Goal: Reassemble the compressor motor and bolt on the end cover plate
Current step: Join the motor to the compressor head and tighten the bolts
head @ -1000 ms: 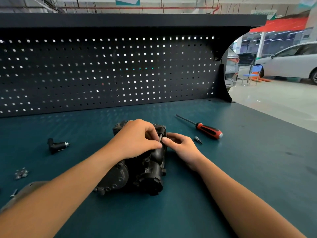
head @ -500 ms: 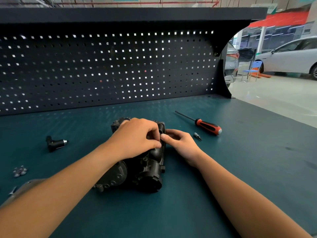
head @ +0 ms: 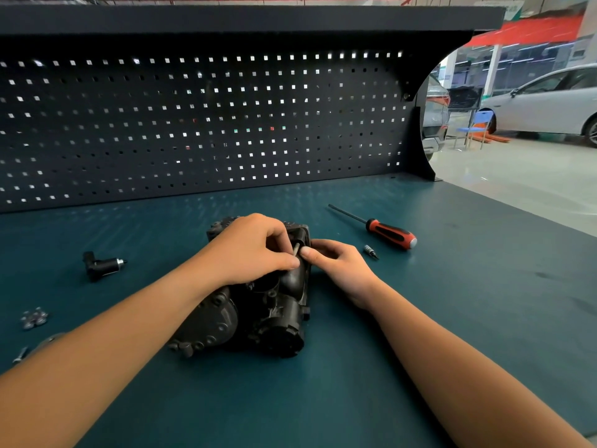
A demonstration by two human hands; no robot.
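A black compressor motor (head: pixel 258 315) lies on the teal bench in the middle of the view. My left hand (head: pixel 248 250) rests over its far top and pinches a thin silver bolt (head: pixel 295 248) with thumb and fingers. My right hand (head: pixel 336 266) sits against the motor's right side, its thumb tip touching the same bolt. The bolt's lower end is hidden between the fingers. A grey cover plate (head: pixel 48 341) shows partly beside my left forearm at the left edge.
A red-and-black screwdriver (head: pixel 387 232) and a small bit (head: pixel 371 251) lie right of the motor. A black elbow fitting (head: pixel 101 265) lies to the left, with a cluster of small nuts (head: pixel 34 318) and a loose bolt (head: pixel 20 354) nearer the left edge. A pegboard (head: pixel 206 124) backs the bench.
Both hands stay at the motor's top right edge with small finger movements on the bolt. The bolt shows again between the fingertips. The view has shifted slightly.
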